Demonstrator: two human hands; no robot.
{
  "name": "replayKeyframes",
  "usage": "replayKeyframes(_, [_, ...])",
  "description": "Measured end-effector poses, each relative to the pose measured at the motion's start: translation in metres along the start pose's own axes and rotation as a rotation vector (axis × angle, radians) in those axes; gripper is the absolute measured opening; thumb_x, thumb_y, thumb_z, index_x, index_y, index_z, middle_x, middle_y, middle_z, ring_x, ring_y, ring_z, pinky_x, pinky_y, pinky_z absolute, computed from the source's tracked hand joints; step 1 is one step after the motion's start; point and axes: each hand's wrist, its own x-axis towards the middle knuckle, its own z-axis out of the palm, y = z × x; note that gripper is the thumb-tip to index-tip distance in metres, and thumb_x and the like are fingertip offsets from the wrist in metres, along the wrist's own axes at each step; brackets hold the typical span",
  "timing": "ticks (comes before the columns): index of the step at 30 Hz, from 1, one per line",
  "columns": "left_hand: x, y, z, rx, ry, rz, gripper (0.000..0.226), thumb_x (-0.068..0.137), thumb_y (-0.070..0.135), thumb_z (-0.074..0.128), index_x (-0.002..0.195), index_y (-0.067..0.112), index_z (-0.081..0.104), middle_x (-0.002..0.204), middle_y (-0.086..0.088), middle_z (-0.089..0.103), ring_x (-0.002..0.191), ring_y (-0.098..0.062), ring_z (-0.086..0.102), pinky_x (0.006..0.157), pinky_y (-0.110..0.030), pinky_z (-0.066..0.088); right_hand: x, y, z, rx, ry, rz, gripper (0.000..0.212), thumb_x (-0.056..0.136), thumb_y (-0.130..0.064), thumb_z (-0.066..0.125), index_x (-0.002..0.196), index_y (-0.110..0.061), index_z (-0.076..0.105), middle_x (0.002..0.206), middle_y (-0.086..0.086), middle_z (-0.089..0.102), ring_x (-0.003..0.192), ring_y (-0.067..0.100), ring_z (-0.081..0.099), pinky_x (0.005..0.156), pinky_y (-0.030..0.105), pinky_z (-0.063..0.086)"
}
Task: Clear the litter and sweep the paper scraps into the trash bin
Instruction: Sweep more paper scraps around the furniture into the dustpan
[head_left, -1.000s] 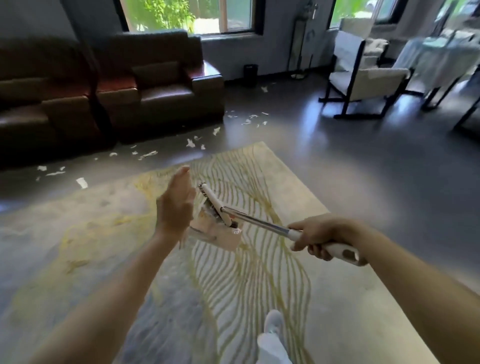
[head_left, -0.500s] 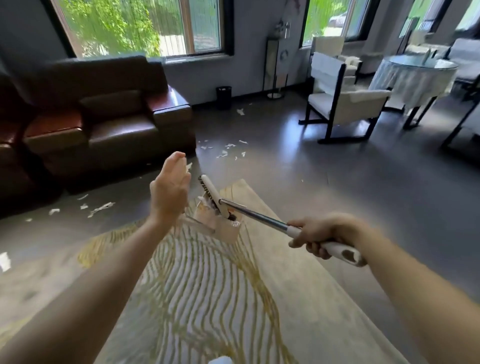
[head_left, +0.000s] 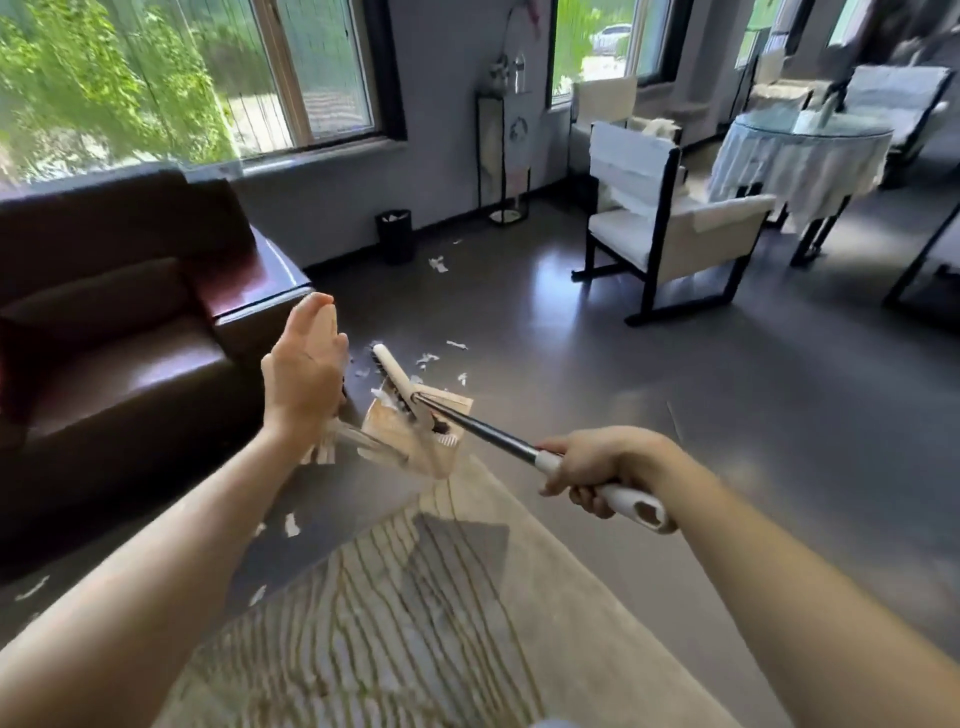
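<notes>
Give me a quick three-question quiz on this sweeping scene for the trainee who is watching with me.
1. True or false: the right hand is gripping the broom by its white handle end.
2. Multiple choice: where is the black trash bin? A) on the rug B) against the wall under the window, beyond the sofa C) beside the round table
3. Short answer: what lies on the dark floor between the dustpan and the bin?

Key:
1. True.
2. B.
3. White paper scraps. The left hand is raised with fingers extended, and what it grips is not clear.
</notes>
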Motion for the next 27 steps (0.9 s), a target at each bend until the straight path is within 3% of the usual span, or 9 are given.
replayKeyframes(2, [0.064, -0.015, 0.027, -0.013, 0.0, 0.005, 0.038, 0.094, 0.02, 0.055, 0.116, 0.051, 0.05, 0.093, -0.015, 0.06, 0.063, -0.027, 0.054, 0.049, -0.028, 0.047, 0.05, -0.036, -0.033, 0.008, 0.006, -0.002, 0.031, 0.098, -0.006, 0.049, 0.125, -0.019, 0.046, 0.054, 0.002, 0.034, 0.027, 0.006, 0.032, 0.035, 0.012, 0.034])
replayKeyframes(4, [0.13, -0.034, 0.059, 0.005, -0.007, 0.002, 0.04, 0.093, 0.021, 0.055, 0.116, 0.053, 0.048, 0.093, -0.015, 0.059, 0.063, -0.027, 0.054, 0.053, -0.032, 0.048, 0.102, -0.069, -0.069, 0.024, 0.012, 0.004, 0.028, 0.098, -0.005, 0.049, 0.12, -0.022, 0.046, 0.055, 0.002, 0.035, 0.026, 0.006, 0.033, 0.035, 0.011, 0.034])
replayKeyframes(7, [0.225, -0.064, 0.11, -0.014, -0.022, 0.001, 0.036, 0.094, 0.021, 0.056, 0.118, 0.047, 0.052, 0.099, -0.024, 0.061, 0.066, -0.026, 0.054, 0.053, -0.032, 0.047, 0.18, -0.109, -0.126, 0.015, 0.01, 0.002, 0.038, 0.097, -0.005, 0.049, 0.128, -0.027, 0.045, 0.051, 0.001, 0.038, 0.027, 0.006, 0.034, 0.036, 0.012, 0.035])
replayKeyframes(10, [0.327, -0.09, 0.16, 0.003, 0.008, 0.017, 0.033, 0.095, 0.019, 0.056, 0.122, 0.038, 0.053, 0.094, -0.015, 0.061, 0.052, -0.014, 0.054, 0.039, -0.022, 0.044, 0.26, -0.159, -0.193, 0.033, 0.018, -0.013, 0.048, 0.097, -0.005, 0.049, 0.137, -0.029, 0.04, 0.054, 0.002, 0.037, 0.028, 0.005, 0.034, 0.036, 0.012, 0.034])
replayKeyframes(14, [0.455, -0.11, 0.207, -0.001, 0.041, -0.001, 0.033, 0.095, 0.016, 0.057, 0.12, 0.037, 0.054, 0.088, -0.009, 0.058, 0.038, -0.005, 0.053, 0.033, -0.019, 0.042, 0.35, -0.23, -0.271, 0.059, 0.041, -0.03, 0.056, 0.096, -0.005, 0.051, 0.143, -0.03, 0.034, 0.055, 0.002, 0.038, 0.028, 0.005, 0.036, 0.036, 0.013, 0.035])
replayKeyframes(21, [0.668, -0.169, 0.302, -0.006, 0.046, 0.05, 0.034, 0.094, 0.018, 0.059, 0.118, 0.041, 0.054, 0.101, -0.007, 0.061, 0.045, -0.008, 0.056, 0.037, -0.017, 0.044, 0.53, -0.319, -0.39, 0.028, 0.053, -0.072, 0.07, 0.094, -0.008, 0.054, 0.15, -0.035, 0.021, 0.063, 0.004, 0.043, 0.031, 0.005, 0.04, 0.037, 0.016, 0.038])
replayKeyframes(25, [0.795, -0.22, 0.355, -0.001, 0.043, 0.06, 0.035, 0.094, 0.018, 0.058, 0.119, 0.042, 0.052, 0.117, -0.001, 0.063, 0.054, -0.01, 0.054, 0.047, -0.029, 0.05, 0.645, -0.372, -0.458, 0.083, 0.046, -0.057, 0.072, 0.093, -0.01, 0.056, 0.15, -0.039, 0.021, 0.061, 0.003, 0.041, 0.034, 0.006, 0.038, 0.038, 0.016, 0.036])
replayKeyframes(27, [0.86, -0.236, 0.377, 0.022, 0.05, 0.082, 0.035, 0.093, 0.019, 0.058, 0.119, 0.041, 0.052, 0.12, 0.0, 0.062, 0.067, -0.019, 0.063, 0.054, -0.033, 0.056, 0.693, -0.402, -0.496, 0.12, 0.028, -0.044, 0.073, 0.092, -0.009, 0.056, 0.149, -0.04, 0.023, 0.059, 0.002, 0.043, 0.035, 0.005, 0.039, 0.038, 0.016, 0.035])
